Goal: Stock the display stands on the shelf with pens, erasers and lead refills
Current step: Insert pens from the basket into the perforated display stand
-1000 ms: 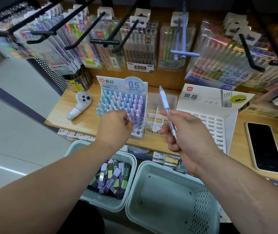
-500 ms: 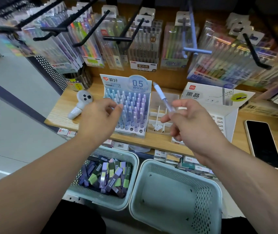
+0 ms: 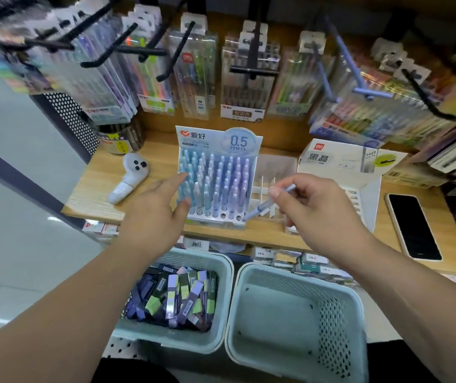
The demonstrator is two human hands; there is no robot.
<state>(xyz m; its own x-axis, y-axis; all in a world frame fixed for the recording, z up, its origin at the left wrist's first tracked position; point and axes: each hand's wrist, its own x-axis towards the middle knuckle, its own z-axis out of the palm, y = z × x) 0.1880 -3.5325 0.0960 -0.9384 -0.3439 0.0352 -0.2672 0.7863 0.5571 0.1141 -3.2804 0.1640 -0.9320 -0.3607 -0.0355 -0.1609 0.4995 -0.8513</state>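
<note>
Pale blue plastic pen [image 3: 262,207], pinched in my right hand [image 3: 318,214] with fingers curled, points its tip at the front right corner of the white pen-filled display stand [image 3: 218,139]. My left hand [image 3: 154,214], fingers straight, touches the stand's left side near the wooden shelf's [image 3: 96,194] front edge.

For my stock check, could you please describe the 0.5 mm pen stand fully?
The pen stand, a white stepped rack with a printed card back, stands upright on the shelf. Blue-to-lilac pens nearly fill it; some front holes are empty. The left hand is beside it; the right hand's pen is near its front right corner.
</note>
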